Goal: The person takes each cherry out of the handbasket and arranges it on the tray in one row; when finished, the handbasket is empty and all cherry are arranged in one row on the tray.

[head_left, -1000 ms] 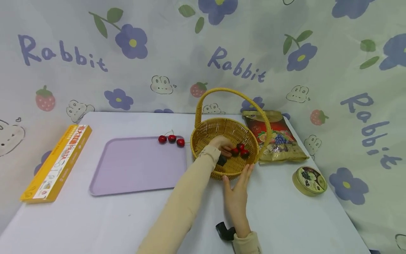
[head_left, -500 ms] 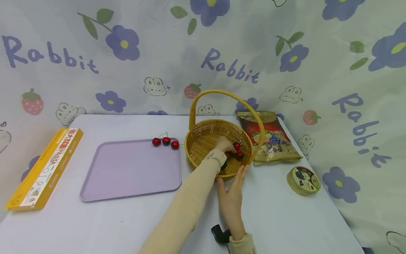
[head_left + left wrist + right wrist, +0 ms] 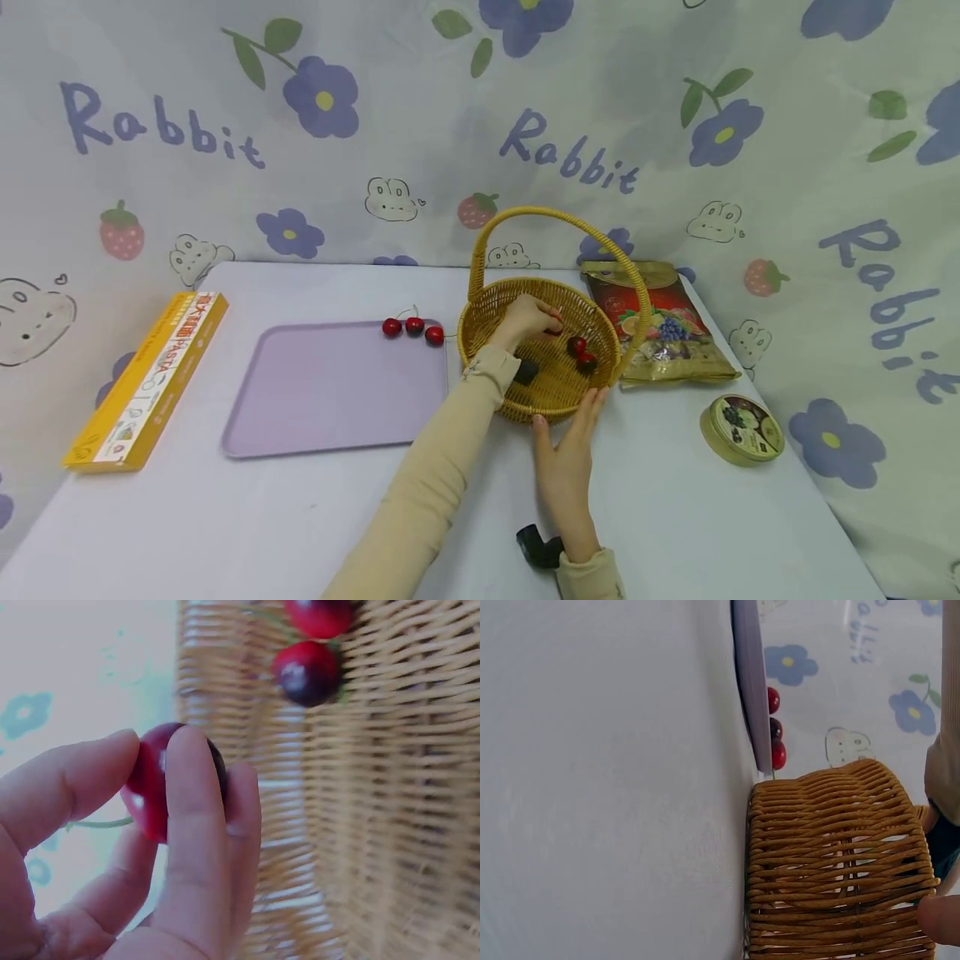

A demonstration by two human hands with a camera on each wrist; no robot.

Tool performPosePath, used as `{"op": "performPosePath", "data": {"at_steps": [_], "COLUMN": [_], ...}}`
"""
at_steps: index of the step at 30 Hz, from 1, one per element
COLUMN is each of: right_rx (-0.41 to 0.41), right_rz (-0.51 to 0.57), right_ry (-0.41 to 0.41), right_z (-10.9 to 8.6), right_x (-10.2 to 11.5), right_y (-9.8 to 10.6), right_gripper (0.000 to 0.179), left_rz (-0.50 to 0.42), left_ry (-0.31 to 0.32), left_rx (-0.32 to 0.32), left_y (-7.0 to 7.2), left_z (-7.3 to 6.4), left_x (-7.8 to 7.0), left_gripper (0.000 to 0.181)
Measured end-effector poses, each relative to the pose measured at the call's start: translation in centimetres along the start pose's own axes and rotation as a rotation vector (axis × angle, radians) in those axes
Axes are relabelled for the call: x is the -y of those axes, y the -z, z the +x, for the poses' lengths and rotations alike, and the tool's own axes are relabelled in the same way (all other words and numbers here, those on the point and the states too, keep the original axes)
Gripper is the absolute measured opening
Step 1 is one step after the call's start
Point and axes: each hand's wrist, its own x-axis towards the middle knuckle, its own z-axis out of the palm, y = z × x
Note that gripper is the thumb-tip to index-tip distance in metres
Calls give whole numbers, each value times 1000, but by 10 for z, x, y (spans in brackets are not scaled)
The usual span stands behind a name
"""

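My left hand [image 3: 519, 322] is inside the yellow wicker basket [image 3: 551, 412]. Its thumb and fingers pinch a dark red cherry [image 3: 152, 776] with a green stem, seen plainly in the left wrist view. Two more cherries [image 3: 581, 354] lie at the basket's right side. Against the front of the basket, near the rim, rests my right hand [image 3: 566, 483], thumb and fingers extended. In the right wrist view only a thumb tip [image 3: 939, 919] of that hand shows, touching the basket's woven wall [image 3: 840, 862].
A lilac tray [image 3: 337, 392] lies left of the basket, with three cherries [image 3: 415, 326] at its far right corner. Farther left is a yellow pasta box [image 3: 146, 383]. To the right are a red and gold bag [image 3: 652, 325] and a round tin [image 3: 742, 429].
My left hand has taken hold of one cherry and drawn it up and left from the other two. The right hand stays at the rim. The head view has shifted slightly.
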Motion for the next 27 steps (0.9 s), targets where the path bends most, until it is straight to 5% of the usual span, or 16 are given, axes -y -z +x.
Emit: {"op": "performPosePath", "data": {"at_steps": [6,11,15,21,27], "right_rx": [37,45,36,50,50], "right_rz": [-11,-10,-17,-12,12], "right_ry": [-13,-22,-18,-12,-10], "right_z": [-1,-2,-1,-2,-2], "right_x": [1,1,-1,-2,-1], "right_y": [-1,1,3,4,3], "right_gripper": [88,88,89,89,89], "left_rz": [-13,-201,-356,-412,-344], "left_ry": [-15,-6,-7,64,183], "left_rx": [66,126,124,-45,-245], "left_y": [38,83,125,194,231], "left_z": [-12,-21,-29,-52,-72], "left_x": [-10,-5,13,49,80], "left_gripper": [32,36,40,49,53]}}
